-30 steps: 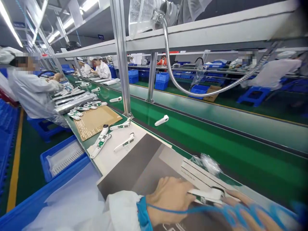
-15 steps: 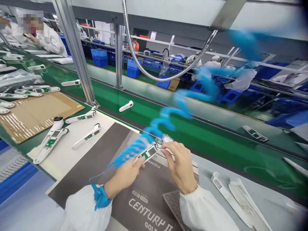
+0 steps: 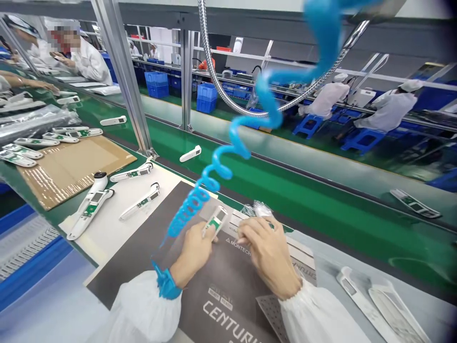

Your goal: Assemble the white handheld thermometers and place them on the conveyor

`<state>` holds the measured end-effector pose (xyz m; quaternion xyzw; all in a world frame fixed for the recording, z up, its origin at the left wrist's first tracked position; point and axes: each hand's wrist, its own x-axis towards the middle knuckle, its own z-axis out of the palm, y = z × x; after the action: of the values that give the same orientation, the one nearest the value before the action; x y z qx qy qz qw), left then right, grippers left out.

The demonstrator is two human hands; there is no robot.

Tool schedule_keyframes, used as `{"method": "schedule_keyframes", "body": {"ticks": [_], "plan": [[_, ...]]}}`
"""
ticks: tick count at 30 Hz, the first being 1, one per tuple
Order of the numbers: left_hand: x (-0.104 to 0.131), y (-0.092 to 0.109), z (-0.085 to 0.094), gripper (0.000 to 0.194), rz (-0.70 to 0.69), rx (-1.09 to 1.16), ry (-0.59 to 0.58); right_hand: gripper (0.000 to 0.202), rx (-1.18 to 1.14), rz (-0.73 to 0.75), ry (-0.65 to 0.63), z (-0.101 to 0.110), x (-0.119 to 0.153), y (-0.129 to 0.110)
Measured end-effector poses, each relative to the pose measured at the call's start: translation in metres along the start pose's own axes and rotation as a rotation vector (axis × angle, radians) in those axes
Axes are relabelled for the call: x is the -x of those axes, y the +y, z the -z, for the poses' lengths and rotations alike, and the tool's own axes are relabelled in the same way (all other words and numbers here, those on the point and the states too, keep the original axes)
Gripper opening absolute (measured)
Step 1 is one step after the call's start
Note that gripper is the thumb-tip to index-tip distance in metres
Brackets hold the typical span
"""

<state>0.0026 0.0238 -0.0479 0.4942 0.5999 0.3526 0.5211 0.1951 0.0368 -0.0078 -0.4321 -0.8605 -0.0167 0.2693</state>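
My left hand (image 3: 195,250) is closed around the lower end of a white handheld device (image 3: 217,216), an open housing with a green circuit board and a small grey screen. A blue wrist strap (image 3: 167,283) circles that wrist, tied to a coiled blue cord (image 3: 191,205). To the right, apart from the device, my right hand (image 3: 267,252) has its fingers curled together over the dark printed cardboard (image 3: 228,267). Whatever those fingers hold, if anything, is hidden. Just behind this hand lies a crumpled clear plastic bag (image 3: 261,208).
Similar open devices (image 3: 89,209) lie on white card at left, and several more near a brown cardboard sheet (image 3: 82,164). White shell parts (image 3: 367,305) rest at right. A green conveyor belt (image 3: 235,176) runs behind; a metal post (image 3: 123,76) stands at its edge. People sit beyond.
The device in my left hand has turned more upright. My right hand has moved away from its screen end and lowered, fingers curling more. The whole view has shifted a little.
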Motion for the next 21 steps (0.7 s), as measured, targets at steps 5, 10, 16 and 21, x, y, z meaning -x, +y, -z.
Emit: {"method": "schedule_keyframes", "body": {"ticks": [5, 10, 16, 21], "plan": [[0.002, 0.012, 0.011, 0.035, -0.04, 0.221, -0.05, 0.019, 0.145, -0.546, -0.086, -0.017, -0.017, 0.07], [0.028, 0.036, 0.014, 0.035, -0.046, 0.269, -0.185, 0.021, 0.295, -0.653, -0.018, -0.018, -0.01, 0.08], [0.039, 0.035, 0.015, 0.041, 0.046, 0.183, -0.276, 0.013, -0.181, -0.578, -0.239, 0.029, 0.059, 0.029], [0.038, 0.029, 0.012, 0.047, 0.104, 0.137, -0.352, 0.024, 0.204, -0.966, -0.05, 0.088, 0.146, 0.078]]}}
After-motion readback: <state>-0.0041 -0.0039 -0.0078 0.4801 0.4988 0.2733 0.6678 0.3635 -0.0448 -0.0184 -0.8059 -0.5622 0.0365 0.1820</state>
